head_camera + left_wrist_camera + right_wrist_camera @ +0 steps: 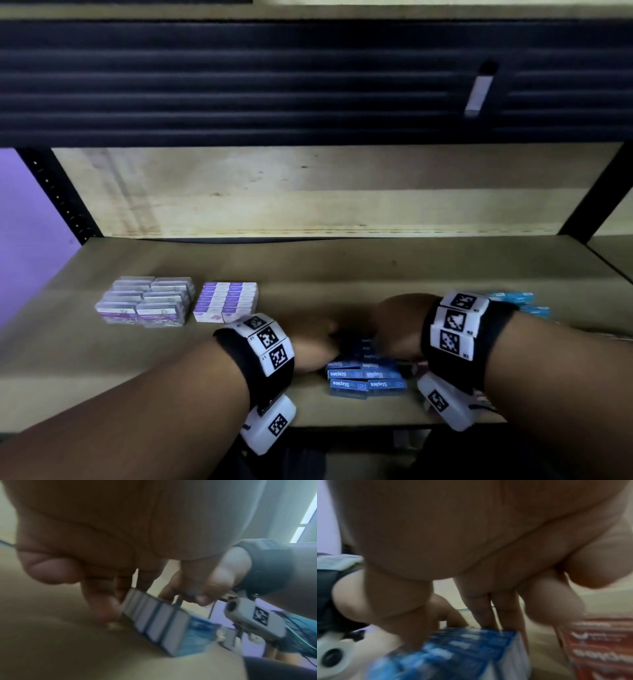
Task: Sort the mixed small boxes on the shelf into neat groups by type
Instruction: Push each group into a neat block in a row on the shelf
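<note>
With the left hand [315, 346] and right hand [397, 329] curling fingers around the blue staple boxes [366, 378], uneven squeezing could buckle the block and scatter them.

The shelf board [342, 274] was seen as matt, pale wood with visible grain, framed by dark perforated metal uprights [58, 195]. The blue staple boxes [366, 377] appeared as printed card, faintly glossy. The wrist straps [263, 373] looked like black cloth.

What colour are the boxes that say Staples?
Blue staples boxes with white lettering, clearest in the head view.
</note>
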Demonstrator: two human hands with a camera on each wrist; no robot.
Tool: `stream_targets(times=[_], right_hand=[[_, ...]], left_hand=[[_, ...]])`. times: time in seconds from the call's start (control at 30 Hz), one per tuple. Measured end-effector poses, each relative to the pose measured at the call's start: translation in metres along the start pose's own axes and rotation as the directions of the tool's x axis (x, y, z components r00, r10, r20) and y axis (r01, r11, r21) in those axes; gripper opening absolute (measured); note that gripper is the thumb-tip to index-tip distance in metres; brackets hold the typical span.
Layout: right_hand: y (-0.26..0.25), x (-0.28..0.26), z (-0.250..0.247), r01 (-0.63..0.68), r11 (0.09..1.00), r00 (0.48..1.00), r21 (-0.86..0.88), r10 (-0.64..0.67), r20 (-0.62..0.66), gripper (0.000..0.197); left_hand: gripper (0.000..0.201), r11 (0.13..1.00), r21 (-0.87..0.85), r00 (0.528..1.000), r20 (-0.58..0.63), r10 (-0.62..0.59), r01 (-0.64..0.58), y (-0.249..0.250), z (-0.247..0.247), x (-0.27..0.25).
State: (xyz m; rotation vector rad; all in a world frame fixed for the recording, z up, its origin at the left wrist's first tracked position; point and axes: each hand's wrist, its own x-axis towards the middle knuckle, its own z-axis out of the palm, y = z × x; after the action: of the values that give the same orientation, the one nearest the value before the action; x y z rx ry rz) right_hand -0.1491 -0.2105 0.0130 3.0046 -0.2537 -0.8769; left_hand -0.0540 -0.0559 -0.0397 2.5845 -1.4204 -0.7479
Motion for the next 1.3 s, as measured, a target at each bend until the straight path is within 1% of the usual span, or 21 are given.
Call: stream_targets(times=[0.07, 0.17, 0.23, 0.27, 0.3, 0.37, 0.43, 0.47, 0.5, 0.53, 0.57, 0.6, 0.67, 0.7, 0.77, 0.83, 0.9, 0.97, 1.13, 1.3], right_hand=[[-0.005, -0.008, 0.001, 0.020, 1.000, 0.999, 0.006, -0.020, 0.037, 0.036], [-0.014, -0.014, 0.011, 0.018, 0.999, 0.998, -0.048, -0.015, 0.058, 0.052], [-0.016, -0.013, 0.021, 0.019, 0.994, 1.000, -0.107, -0.019, -0.003, 0.062], [-0.016, -0.013, 0.025, 0.004, 0.990, 0.999, -0.140, -0.009, -0.037, 0.065], [-0.015, -0.013, 0.028, -0.014, 0.986, 0.998, -0.169, 0.003, -0.066, 0.067], [-0.016, -0.012, 0.033, -0.044, 0.977, 0.994, -0.208, 0.021, -0.111, 0.065], [-0.020, -0.012, 0.034, -0.073, 0.978, 0.992, -0.196, 0.051, -0.118, 0.056], [-0.022, -0.011, 0.035, -0.080, 0.981, 0.990, -0.178, 0.057, -0.128, 0.051], [-0.025, -0.011, 0.036, -0.086, 0.983, 0.988, -0.163, 0.063, -0.143, 0.047], [-0.029, -0.010, 0.036, -0.092, 0.985, 0.986, -0.149, 0.069, -0.151, 0.045], [-0.034, -0.010, 0.036, -0.094, 0.987, 0.986, -0.131, 0.074, -0.151, 0.044], [-0.038, -0.010, 0.038, -0.089, 0.989, 0.985, -0.116, 0.070, -0.159, 0.042], [-0.048, -0.005, 0.044, -0.065, 0.996, 0.981, -0.062, 0.052, -0.185, 0.040], [-0.052, -0.002, 0.048, -0.045, 0.999, 0.979, -0.024, 0.039, -0.200, 0.042], [-0.058, 0.004, 0.055, 0.004, 0.999, 0.977, 0.038, 0.005, -0.215, 0.051], [-0.062, 0.008, 0.059, 0.028, 0.996, 0.981, 0.089, -0.011, -0.195, 0.056], [-0.064, 0.012, 0.061, 0.036, 0.990, 0.985, 0.135, -0.012, -0.173, 0.061], [-0.065, 0.015, 0.062, 0.036, 0.984, 0.987, 0.177, -0.007, -0.158, 0.068], [-0.061, 0.017, 0.063, 0.029, 0.974, 0.989, 0.225, 0.005, -0.148, 0.074], [-0.060, 0.017, 0.067, 0.020, 0.973, 0.981, 0.228, 0.024, -0.192, 0.078]], left_hand=[[0.037, 1.000, 0.007, 1.000, -0.018, 0.014, -0.014, 0.004, 0.008, -0.006], [0.066, 0.999, -0.040, 0.999, -0.015, 0.029, -0.030, 0.010, 0.016, -0.016], [0.079, 0.998, 0.053, 0.999, -0.018, 0.038, -0.037, 0.013, 0.019, -0.019], [0.082, 0.993, 0.120, 0.999, -0.035, 0.014, -0.010, 0.014, 0.022, -0.020], [0.083, 0.984, 0.173, 0.997, -0.069, -0.026, 0.038, 0.016, 0.024, -0.020], [0.078, 0.961, 0.227, 0.983, -0.128, -0.128, 0.155, 0.020, 0.031, -0.021], [0.064, 0.940, 0.244, 0.965, -0.163, -0.205, 0.241, 0.023, 0.034, -0.022], [0.055, 0.932, 0.253, 0.960, -0.167, -0.224, 0.262, 0.022, 0.033, -0.023], [0.050, 0.932, 0.252, 0.961, -0.160, -0.227, 0.262, 0.020, 0.033, -0.025], [0.048, 0.943, 0.238, 0.969, -0.137, -0.206, 0.234, 0.017, 0.033, -0.026], [0.051, 0.952, 0.228, 0.978, -0.095, -0.188, 0.205, 0.013, 0.033, -0.027], [0.056, 0.951, 0.233, 0.978, -0.071, -0.194, 0.206, 0.010, 0.032, -0.029], [0.057, 0.928, 0.265, 0.965, -0.095, -0.243, 0.260, 0.007, 0.031, -0.036], [0.059, 0.926, 0.264, 0.963, -0.103, -0.251, 0.270, 0.005, 0.030, -0.040], [0.066, 0.941, 0.228, 0.967, -0.100, -0.233, 0.250, -0.001, 0.031, -0.046], [0.071, 0.967, 0.143, 0.974, -0.111, -0.197, 0.212, -0.009, 0.032, -0.052], [0.077, 0.983, 0.063, 0.975, -0.158, -0.159, 0.171, -0.016, 0.034, -0.054], [0.083, 0.987, 0.008, 0.973, -0.171, -0.156, 0.160, -0.019, 0.038, -0.053], [0.080, 0.983, -0.076, 0.973, -0.152, -0.175, 0.165, -0.018, 0.045, -0.045], [0.080, 0.984, -0.097, 0.973, -0.163, -0.166, 0.152, -0.018, 0.044, -0.044]])
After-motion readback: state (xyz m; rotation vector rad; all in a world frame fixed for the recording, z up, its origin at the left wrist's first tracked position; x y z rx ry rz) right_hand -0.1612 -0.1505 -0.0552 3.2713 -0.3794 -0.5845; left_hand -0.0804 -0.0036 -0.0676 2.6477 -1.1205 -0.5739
